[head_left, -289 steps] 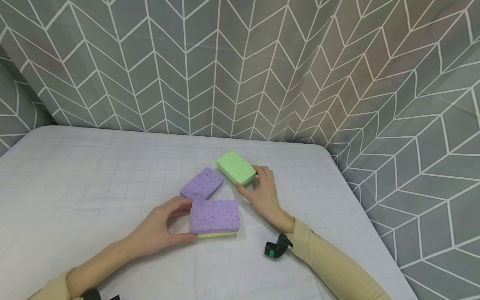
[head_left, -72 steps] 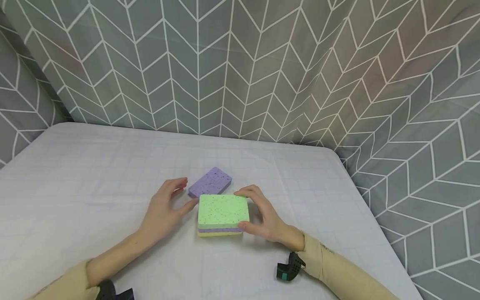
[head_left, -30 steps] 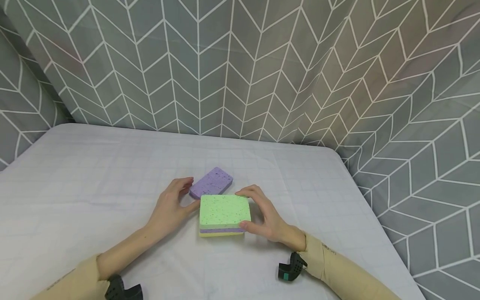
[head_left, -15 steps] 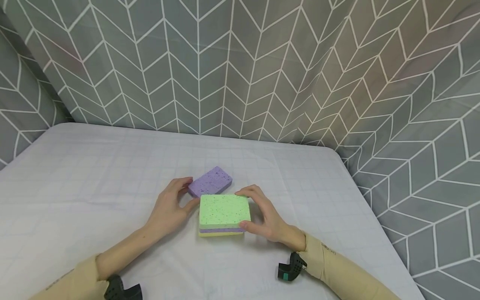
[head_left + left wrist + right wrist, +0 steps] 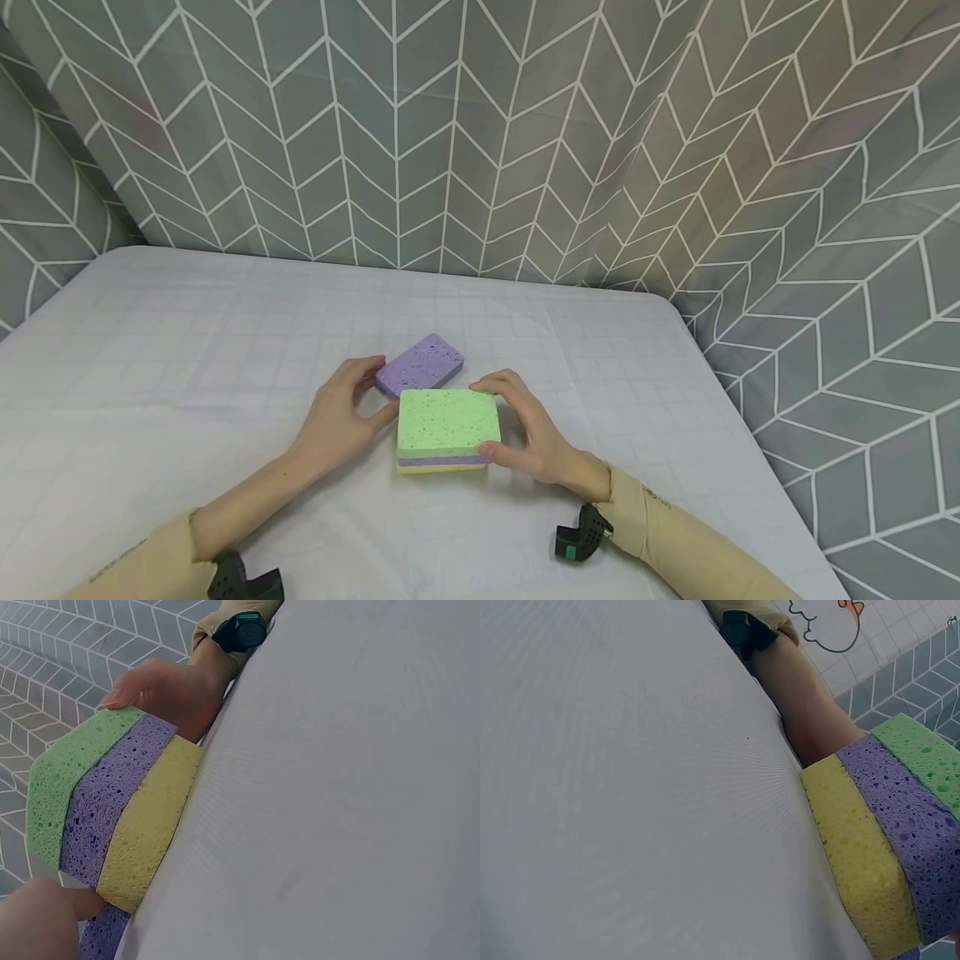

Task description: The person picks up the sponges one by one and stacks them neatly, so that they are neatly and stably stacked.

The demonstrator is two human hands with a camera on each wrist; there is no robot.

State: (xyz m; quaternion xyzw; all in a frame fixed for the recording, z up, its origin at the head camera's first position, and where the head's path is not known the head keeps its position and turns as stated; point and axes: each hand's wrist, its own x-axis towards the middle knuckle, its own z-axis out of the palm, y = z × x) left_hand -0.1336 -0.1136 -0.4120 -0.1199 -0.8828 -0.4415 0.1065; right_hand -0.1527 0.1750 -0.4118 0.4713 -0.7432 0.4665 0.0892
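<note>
A stack of sponges stands on the table: a yellow sponge (image 5: 859, 862) at the bottom, a purple sponge (image 5: 907, 825) in the middle, a green sponge (image 5: 448, 422) on top. My right hand (image 5: 536, 437) grips the green sponge at its right end, thumb on the near side and fingers on the far side. Behind the stack lies another purple sponge (image 5: 422, 365), set at an angle. My left hand (image 5: 337, 417) holds this one by its left end, fingertips at the far side. The left thumb (image 5: 86, 904) is close to the stack's corner, which partly hides its contact.
A white cloth covers the table (image 5: 225, 325), with its rounded far edge against a grey curtain (image 5: 420, 133) patterned in white lines. Black wrist devices (image 5: 583, 533) sit on both forearms near the beige sleeves.
The green sponge has gone from the back right onto the stack, carried by my right hand. My left hand has left the stack and closed in on the rear purple sponge. Lately both hands stay still.
</note>
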